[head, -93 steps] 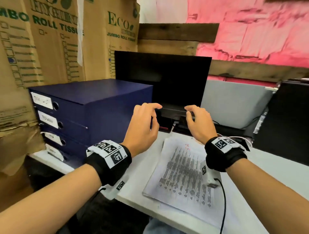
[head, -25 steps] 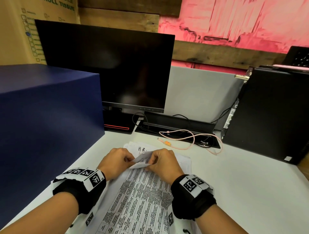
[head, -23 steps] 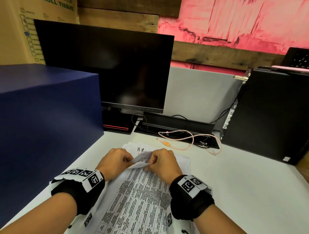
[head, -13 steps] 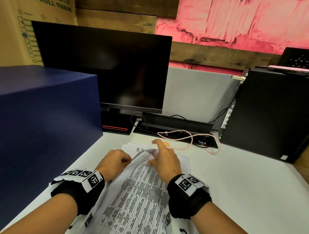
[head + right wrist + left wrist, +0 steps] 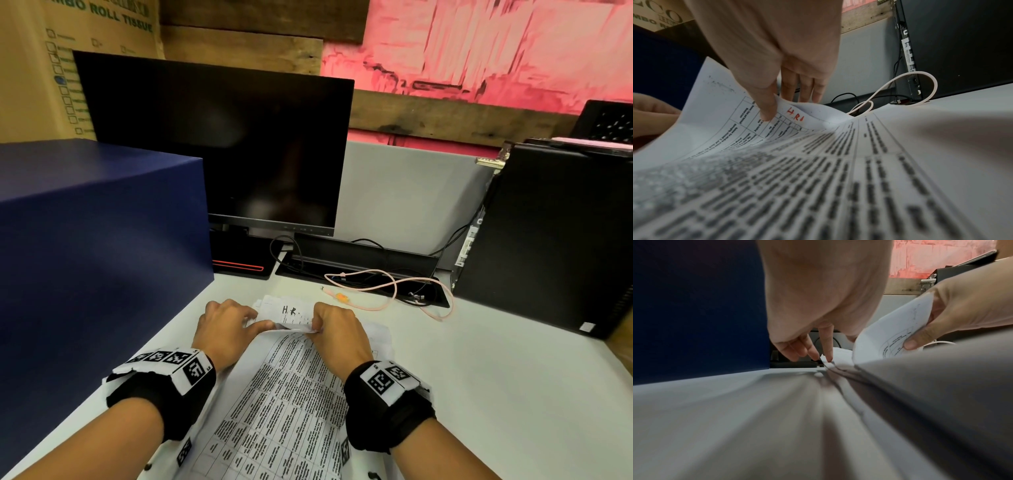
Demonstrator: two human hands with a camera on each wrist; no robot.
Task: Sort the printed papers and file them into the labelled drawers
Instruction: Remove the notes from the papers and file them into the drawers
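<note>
A stack of printed papers [image 5: 287, 394] lies on the white desk [image 5: 479, 377] between my hands. My right hand [image 5: 317, 325] pinches the far edge of the top sheet [image 5: 719, 104], thumb on top and fingers beneath, and curls it up. That sheet bears a red mark "HR1" [image 5: 795, 115]. The sheet under it [image 5: 291, 310] shows handwritten "H.R.". The fingertips of my left hand [image 5: 818, 353] touch the far left corner of the lower sheets. At the left stands the dark blue drawer cabinet [image 5: 102, 240]; its drawer fronts and labels are out of view.
A black monitor [image 5: 219, 147] stands behind the papers. A black computer tower [image 5: 555, 240] is at the right. A pink cable [image 5: 387, 291] lies in loops by a black cable tray [image 5: 359, 260]. Cardboard boxes [image 5: 34, 68] stand behind the cabinet.
Half a second ago my right forefinger pointed forward over the lower sheet. Now it is drawn back and pinches the top sheet's lifted edge. The left hand has barely moved.
</note>
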